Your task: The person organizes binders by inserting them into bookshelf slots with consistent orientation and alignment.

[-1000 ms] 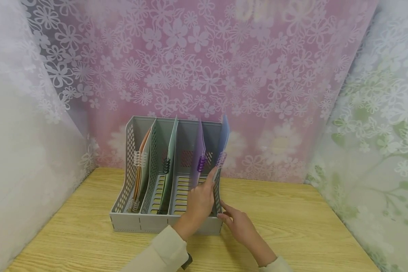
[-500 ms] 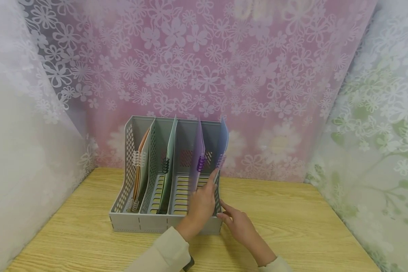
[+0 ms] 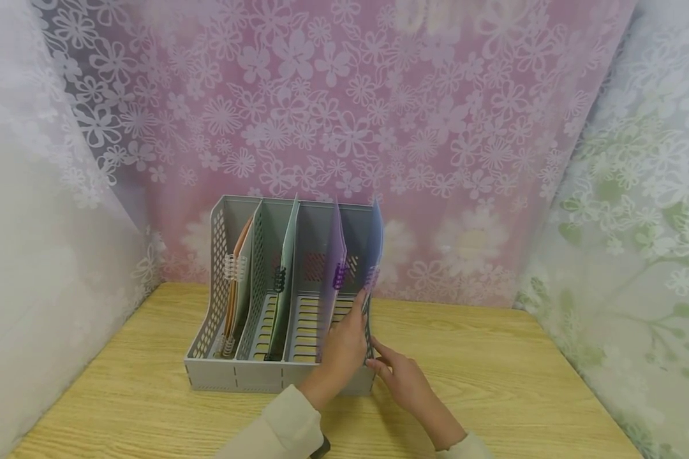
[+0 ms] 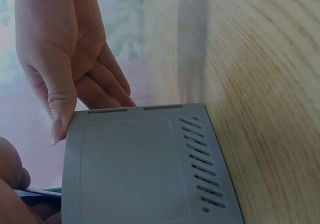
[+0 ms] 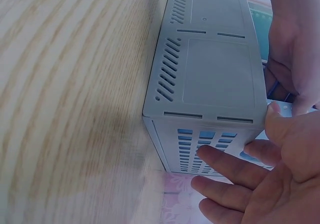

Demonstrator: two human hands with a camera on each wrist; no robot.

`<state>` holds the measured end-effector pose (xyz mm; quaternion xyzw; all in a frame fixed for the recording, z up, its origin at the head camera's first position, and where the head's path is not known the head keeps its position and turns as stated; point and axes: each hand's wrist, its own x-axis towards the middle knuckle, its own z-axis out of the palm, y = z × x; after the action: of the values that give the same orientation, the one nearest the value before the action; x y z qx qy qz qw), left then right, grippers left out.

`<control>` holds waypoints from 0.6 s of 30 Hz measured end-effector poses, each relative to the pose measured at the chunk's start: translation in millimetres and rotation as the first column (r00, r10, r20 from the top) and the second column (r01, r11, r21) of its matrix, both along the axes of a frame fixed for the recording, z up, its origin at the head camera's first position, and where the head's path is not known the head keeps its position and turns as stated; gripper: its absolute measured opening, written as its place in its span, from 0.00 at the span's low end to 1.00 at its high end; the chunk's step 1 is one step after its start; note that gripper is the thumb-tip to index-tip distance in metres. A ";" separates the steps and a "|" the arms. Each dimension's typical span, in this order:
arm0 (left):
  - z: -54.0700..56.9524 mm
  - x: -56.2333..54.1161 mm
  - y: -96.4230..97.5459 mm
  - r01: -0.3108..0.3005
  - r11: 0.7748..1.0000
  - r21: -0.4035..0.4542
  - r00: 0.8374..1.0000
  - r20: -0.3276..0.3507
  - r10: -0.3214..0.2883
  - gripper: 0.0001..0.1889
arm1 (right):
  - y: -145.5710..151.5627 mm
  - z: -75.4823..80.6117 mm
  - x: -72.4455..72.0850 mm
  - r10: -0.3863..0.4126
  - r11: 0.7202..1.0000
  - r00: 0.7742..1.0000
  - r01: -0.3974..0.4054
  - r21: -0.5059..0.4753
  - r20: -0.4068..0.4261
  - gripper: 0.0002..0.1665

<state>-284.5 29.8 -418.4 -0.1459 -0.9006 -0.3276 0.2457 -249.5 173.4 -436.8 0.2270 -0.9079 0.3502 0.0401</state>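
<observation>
A grey file organizer stands on the table, its low front towards me. My left hand reaches in at its right end and pinches a blue spiral notebook low down, index finger pointing up along the spine. My right hand holds the front right corner, with the thumb on the edge and fingers against the perforated side wall. Left of the blue one stands a purple spiral notebook. A green notebook with a black spiral and orange-edged notebooks with clear spirals fill slots further left.
The wood-grain table extends to both sides of the organizer. A pink flowered curtain hangs close behind it. Pale flowered curtains enclose the left and right sides.
The blue notebook has sunk slightly and shifted a little left, closer to the organizer's wall. My left hand has slid slightly down and right with it. My right hand keeps its place on the corner.
</observation>
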 end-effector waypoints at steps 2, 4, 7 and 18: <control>-0.7 0.6 -0.7 0.002 1.000 -0.004 1.000 0.002 -0.002 0.28 | -0.7 -0.5 0.4 -0.005 1.000 1.000 0.005 0.000 0.003 0.33; -0.9 1.2 -1.2 0.009 1.000 -0.002 1.000 0.018 -0.009 0.29 | -1.0 -0.7 0.7 -0.009 1.000 1.000 0.009 -0.002 0.002 0.33; -0.7 3.0 -1.9 0.017 1.000 0.010 0.999 0.051 -0.018 0.31 | -1.0 -0.8 0.8 -0.012 1.000 1.000 0.012 0.000 -0.001 0.33; -10.8 7.8 -6.7 0.089 0.995 0.047 0.987 0.127 -0.095 0.39 | -0.2 -2.0 3.1 -0.003 1.000 1.000 0.003 -0.011 -0.008 0.32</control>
<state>-276.7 23.1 -429.2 -0.1607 -0.8998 -0.3660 0.1747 -246.4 173.3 -438.8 0.2265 -0.9061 0.3544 0.0455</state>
